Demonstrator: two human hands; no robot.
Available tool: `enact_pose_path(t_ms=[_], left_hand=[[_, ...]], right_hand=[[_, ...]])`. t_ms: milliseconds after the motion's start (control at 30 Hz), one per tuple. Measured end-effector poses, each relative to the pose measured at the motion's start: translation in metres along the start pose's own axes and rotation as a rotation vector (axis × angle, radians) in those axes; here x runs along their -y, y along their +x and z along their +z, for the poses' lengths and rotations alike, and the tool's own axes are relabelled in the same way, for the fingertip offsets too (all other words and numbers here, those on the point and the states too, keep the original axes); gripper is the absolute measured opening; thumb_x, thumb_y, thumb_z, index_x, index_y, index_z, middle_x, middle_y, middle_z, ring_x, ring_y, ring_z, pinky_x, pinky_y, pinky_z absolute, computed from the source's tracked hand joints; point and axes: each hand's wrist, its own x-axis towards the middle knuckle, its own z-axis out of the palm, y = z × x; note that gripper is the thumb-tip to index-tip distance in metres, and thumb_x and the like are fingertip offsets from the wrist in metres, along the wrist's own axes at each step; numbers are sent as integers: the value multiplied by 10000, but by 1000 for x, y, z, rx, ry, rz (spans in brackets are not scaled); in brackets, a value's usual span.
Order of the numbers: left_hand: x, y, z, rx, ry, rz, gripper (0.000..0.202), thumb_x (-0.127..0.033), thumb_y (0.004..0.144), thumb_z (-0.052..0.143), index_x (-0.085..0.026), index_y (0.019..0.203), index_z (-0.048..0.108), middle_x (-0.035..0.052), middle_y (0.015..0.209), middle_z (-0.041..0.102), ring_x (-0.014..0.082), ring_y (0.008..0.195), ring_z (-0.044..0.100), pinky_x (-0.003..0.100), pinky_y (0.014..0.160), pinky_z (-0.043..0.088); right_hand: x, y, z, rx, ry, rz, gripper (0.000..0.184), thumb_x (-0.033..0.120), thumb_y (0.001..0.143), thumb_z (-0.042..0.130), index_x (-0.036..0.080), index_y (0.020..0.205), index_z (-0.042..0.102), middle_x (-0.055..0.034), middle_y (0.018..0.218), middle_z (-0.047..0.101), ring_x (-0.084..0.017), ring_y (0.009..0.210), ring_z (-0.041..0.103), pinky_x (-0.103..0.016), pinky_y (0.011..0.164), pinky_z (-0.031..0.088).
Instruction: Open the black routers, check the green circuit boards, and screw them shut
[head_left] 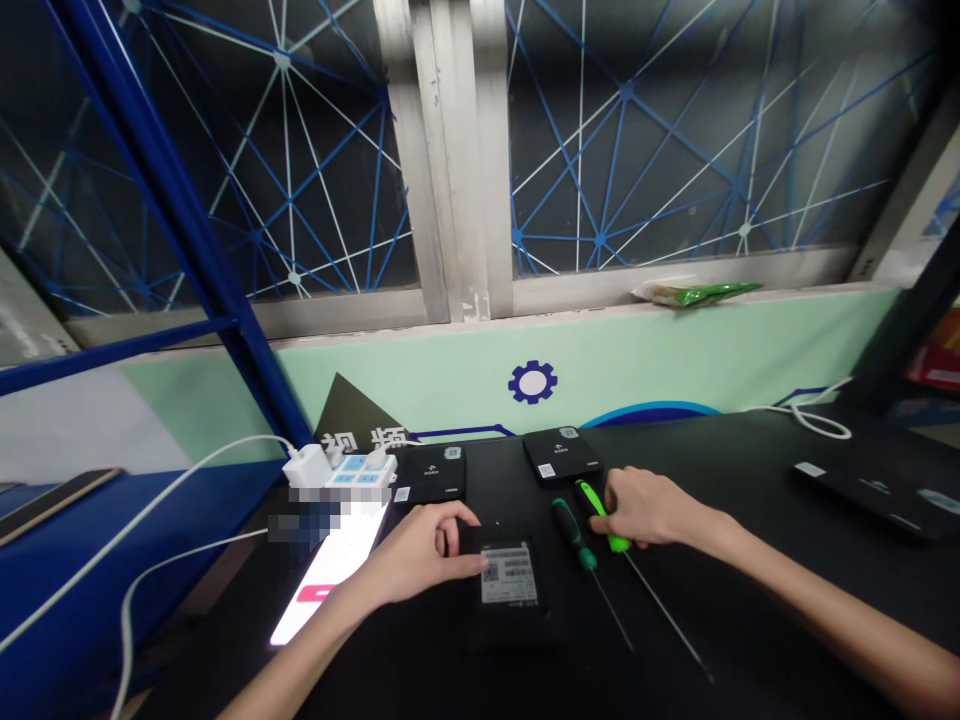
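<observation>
My left hand (431,545) grips the upper left edge of a flat black electronic box (508,622), thumb on top near its white printed label and fingers curled over the far edge. The box lies on the black table. To the right, my right hand (645,508) is closed around the bright green handle of a screwdriver (667,615), whose long shaft points toward me. Between the hands lies a second screwdriver (576,535) with a dark green and black handle, close beside the first.
Similar black boxes lie behind my left hand (431,472), behind the screwdrivers (562,453) and at the far right (881,498). A lit phone (334,572) and a power strip (360,470) with white cables are on the left. A green packet (697,293) rests on the windowsill.
</observation>
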Motion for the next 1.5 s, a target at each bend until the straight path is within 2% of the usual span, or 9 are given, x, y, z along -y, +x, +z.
enact_pose_path(t_ms=[200,367,500,600,667,767,1200,1333,1500], left_hand=[[-4,-1,-1,23,3,-1,464,-535,786,717,-204,1096,617,-65,686,557,131,587,508,233,547,357],[-6,-3,-2,26,33,5,445,-534,790,712,-216,1084,611,-67,678,556,137,604,515,231,554,353],[-5,-3,-1,18,52,14,430,-539,808,698,-216,1079,613,-68,668,551,139,604,517,234,550,344],[-5,-3,1,-22,66,25,389,-549,857,636,-217,1059,622,-70,642,534,131,567,493,239,539,321],[-4,-3,2,-40,71,25,370,-543,870,618,-218,1049,627,-68,633,538,131,561,491,240,537,314],[-3,-2,4,-43,74,19,370,-538,860,636,-220,1048,630,-66,637,552,136,570,501,237,536,314],[-2,-1,7,-90,81,7,358,-548,837,679,-224,986,649,-64,624,563,150,598,520,245,558,325],[1,-1,8,-106,78,23,347,-545,845,679,-232,993,651,-67,632,567,144,596,511,243,559,325],[3,-1,10,-108,76,13,361,-559,838,681,-236,999,656,-64,646,565,140,595,496,234,548,315]], right_hand=[[1,5,-1,-29,231,-41,413,339,748,625,208,389,468,10,387,520,-139,411,494,-272,491,348],[3,9,0,-135,805,-177,497,524,829,625,210,529,383,85,470,309,-80,431,273,-245,454,201],[13,6,9,-191,1312,-280,457,599,890,589,192,708,486,74,561,410,-64,422,269,-211,415,196],[23,1,18,-178,1442,-392,413,582,879,638,174,861,573,9,700,571,-88,464,446,-211,410,335],[30,-5,22,-181,1429,-460,400,554,871,672,163,907,598,-21,756,618,-124,541,559,-239,465,437],[37,-14,24,-195,1369,-515,379,531,899,654,155,917,611,-19,746,627,-134,559,596,-269,523,496],[48,-48,22,-170,983,-762,255,411,1023,485,178,975,577,-27,753,619,-159,632,617,-281,589,517],[55,-58,23,-137,832,-811,201,367,1025,488,193,1027,590,-23,765,641,-162,669,633,-279,652,536],[59,-60,23,-228,650,-868,166,336,992,561,200,1038,643,-38,828,700,-159,696,644,-250,668,522]])
